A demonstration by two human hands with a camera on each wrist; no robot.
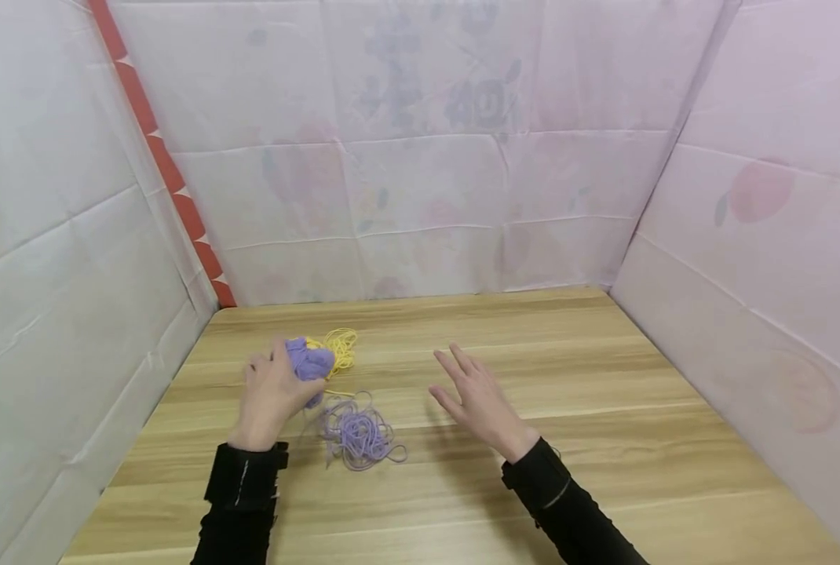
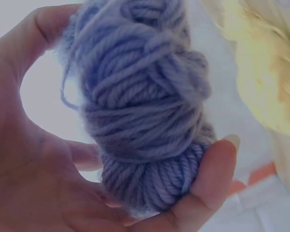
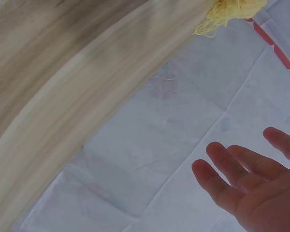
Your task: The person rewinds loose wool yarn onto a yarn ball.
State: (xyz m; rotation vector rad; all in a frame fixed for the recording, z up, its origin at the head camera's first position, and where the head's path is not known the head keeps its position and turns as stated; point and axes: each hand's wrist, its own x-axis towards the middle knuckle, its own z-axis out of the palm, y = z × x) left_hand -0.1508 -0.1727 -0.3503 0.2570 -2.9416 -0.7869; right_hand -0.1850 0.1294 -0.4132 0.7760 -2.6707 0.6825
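Left hand (image 1: 270,395) grips purple skein (image 1: 310,362), right hand (image 1: 482,404) well apart.

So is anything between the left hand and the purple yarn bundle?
Nothing visible: the left hand grips the purple yarn bundle directly. The loose purple strands and yellow yarn lie to its right in the head view, not between them.

A plump, wound purple yarn bundle (image 2: 145,111) is gripped in the left hand (image 1: 268,396), loose purple strands (image 1: 360,436) tangled nearby.
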